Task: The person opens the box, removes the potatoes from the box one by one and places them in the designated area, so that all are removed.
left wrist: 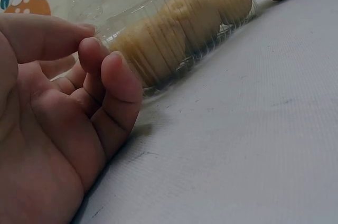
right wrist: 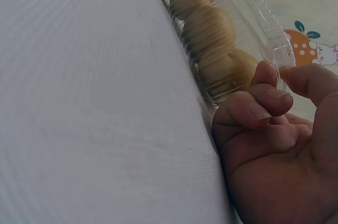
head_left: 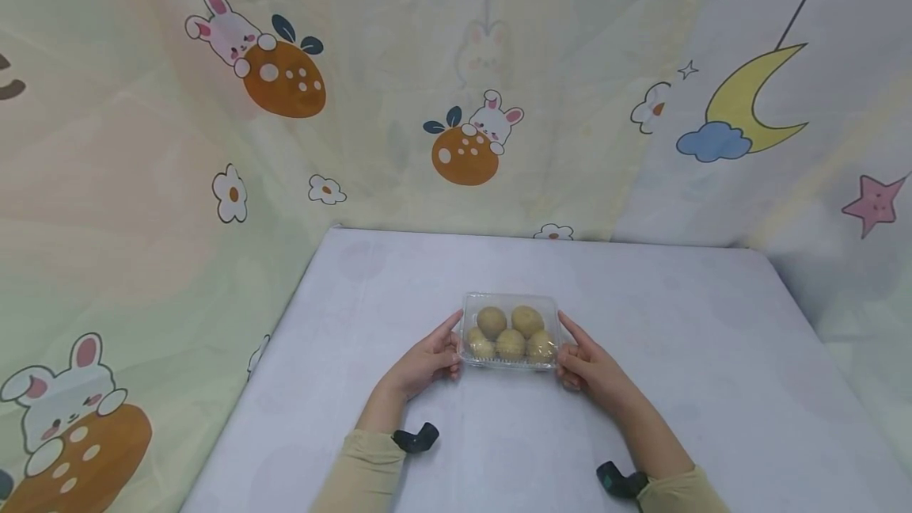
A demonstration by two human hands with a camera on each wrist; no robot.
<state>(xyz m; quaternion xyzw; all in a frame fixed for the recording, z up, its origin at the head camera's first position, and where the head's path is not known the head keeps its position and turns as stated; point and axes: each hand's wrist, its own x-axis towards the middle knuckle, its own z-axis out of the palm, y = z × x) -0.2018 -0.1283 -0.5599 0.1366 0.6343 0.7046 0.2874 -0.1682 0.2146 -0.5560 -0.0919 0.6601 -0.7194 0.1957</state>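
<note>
A clear plastic clamshell box [head_left: 511, 363] sits on the table with its lid down. Several round, yellowish-brown balls [head_left: 527, 321] show through it; whether they are pastries, fruit or something else I cannot tell. At the box's left end, my left hand [head_left: 426, 361] holds the side, its index finger extended along it and the other fingers curled. My right hand [head_left: 593, 364] grips the right end in a similar way. Ridged plastic walls and fingertips at the rim appear in both wrist views, where the left hand [left wrist: 68, 102] and right hand [right wrist: 280, 139] are close up.
A white cloth covers the table [head_left: 499, 442]. Behind it hangs a printed curtain [head_left: 385, 117] with rabbits, fruit and flowers, which also runs along the left side. Black straps with small devices [head_left: 416, 438] sit on both wrists.
</note>
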